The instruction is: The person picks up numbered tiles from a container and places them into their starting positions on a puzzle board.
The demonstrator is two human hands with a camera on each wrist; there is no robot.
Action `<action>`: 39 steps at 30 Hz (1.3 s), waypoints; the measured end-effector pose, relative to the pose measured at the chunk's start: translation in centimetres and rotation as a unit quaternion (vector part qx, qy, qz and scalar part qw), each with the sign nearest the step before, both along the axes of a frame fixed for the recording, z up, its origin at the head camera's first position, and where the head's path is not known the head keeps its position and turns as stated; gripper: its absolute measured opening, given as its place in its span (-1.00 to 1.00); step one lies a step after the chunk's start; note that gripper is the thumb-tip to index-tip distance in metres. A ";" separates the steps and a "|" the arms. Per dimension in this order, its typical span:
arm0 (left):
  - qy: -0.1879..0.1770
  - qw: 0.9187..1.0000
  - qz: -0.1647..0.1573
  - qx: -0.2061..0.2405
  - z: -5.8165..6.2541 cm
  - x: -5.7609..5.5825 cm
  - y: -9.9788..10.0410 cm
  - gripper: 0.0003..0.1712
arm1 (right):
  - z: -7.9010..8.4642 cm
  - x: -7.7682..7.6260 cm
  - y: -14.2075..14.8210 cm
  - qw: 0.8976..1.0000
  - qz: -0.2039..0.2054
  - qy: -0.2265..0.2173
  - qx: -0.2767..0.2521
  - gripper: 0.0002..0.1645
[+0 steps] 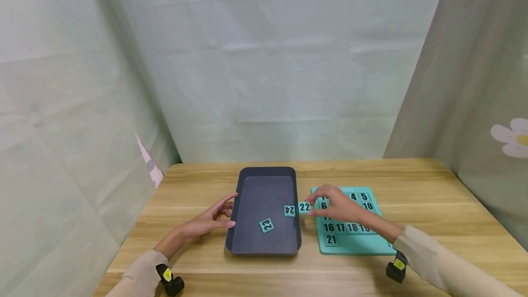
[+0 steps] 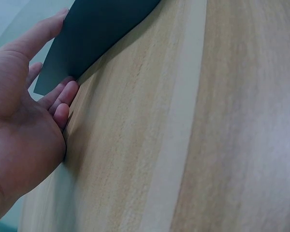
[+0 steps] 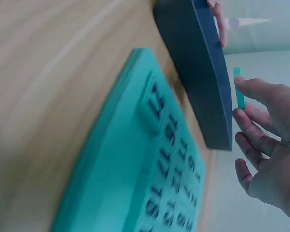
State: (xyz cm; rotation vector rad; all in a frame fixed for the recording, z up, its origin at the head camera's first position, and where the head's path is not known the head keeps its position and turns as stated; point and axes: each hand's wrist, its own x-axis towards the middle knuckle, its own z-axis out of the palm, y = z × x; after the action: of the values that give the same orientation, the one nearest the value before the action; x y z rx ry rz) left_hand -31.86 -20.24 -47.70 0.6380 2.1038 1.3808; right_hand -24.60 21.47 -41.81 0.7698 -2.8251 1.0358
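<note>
My right hand (image 1: 336, 204) pinches a teal number tile (image 1: 304, 207) marked 22 between thumb and fingers. The tile is held up between the dark tray and the teal number board (image 1: 354, 244), seen edge-on as a thin teal strip (image 3: 239, 88) in the right wrist view. Inside the dark tray (image 1: 264, 189) lie tile 23 (image 1: 266, 225) and tile 24 (image 1: 289, 211), the latter upside down. My left hand (image 1: 208, 220) rests at the tray's left side, thumb and index finger spread along the rim, the other fingers loosely bent by the wall.
On the board, several numbered tiles sit in rows, with tile 21 (image 1: 331, 239) alone in the front row. Tray and board stand side by side on a wooden table (image 1: 198, 265). Pale curtains (image 1: 268, 58) hang behind and at both sides.
</note>
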 end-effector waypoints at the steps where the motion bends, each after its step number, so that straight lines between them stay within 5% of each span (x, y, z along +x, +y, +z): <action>1: 0.001 1.000 0.000 0.000 0.0 0.0 0.0 -0.04 | 0.0 0.3 0.5 1.000 -0.005 0.005 0.005 -0.77; 20: 0.001 1.000 0.004 -0.002 0.3 0.0 -0.4 -0.04 | -2.4 6.0 7.5 0.995 -0.007 0.087 0.044 -0.66; 39: -0.003 1.000 0.007 -0.004 0.4 0.2 -0.4 -0.03 | -3.0 6.6 7.9 0.986 0.040 0.142 0.081 -0.64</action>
State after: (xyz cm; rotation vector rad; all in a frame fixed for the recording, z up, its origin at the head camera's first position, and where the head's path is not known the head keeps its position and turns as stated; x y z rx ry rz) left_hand -31.68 -20.67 -47.30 0.6165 2.1108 1.3794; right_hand -18.04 29.33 -44.84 0.9658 -2.6734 0.6466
